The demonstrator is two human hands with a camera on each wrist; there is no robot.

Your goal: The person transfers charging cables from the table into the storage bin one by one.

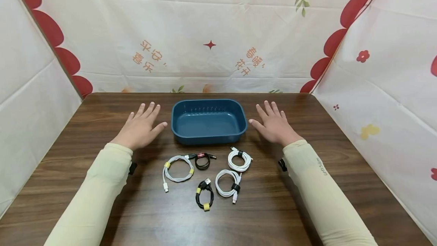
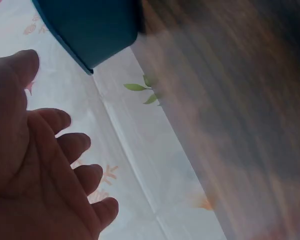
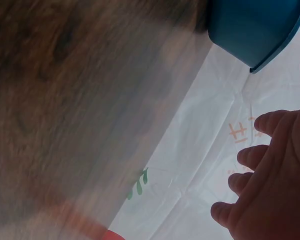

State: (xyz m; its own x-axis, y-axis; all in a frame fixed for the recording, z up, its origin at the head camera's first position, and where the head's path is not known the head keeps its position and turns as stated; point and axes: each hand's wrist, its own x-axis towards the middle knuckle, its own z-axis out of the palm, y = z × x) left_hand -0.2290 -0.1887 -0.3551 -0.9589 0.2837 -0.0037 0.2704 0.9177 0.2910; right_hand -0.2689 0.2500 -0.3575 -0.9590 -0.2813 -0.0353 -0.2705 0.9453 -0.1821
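Note:
A blue rectangular bin (image 1: 209,139) stands toward the back of the table, and nothing lies inside it. My left hand (image 1: 139,127) is spread palm down to its left, apart from its wall. To the right of the bin my right hand (image 1: 274,125) is likewise spread, holding nothing. In front of the bin lie several coiled cables: a grey-white one with yellow ties (image 1: 178,179), a small black one with a red tag (image 1: 203,165), a black USB cable with yellow ties (image 1: 205,196), and two white ones with black ties, the upper (image 1: 239,168) and the lower (image 1: 220,191).
The brown wooden table (image 1: 153,223) ends at a white printed cloth (image 1: 211,22) behind it. Cloth panels flank it on the left (image 1: 34,79) and right (image 1: 385,86). Both forearms wear pale sleeves, with a dark wrist device under each.

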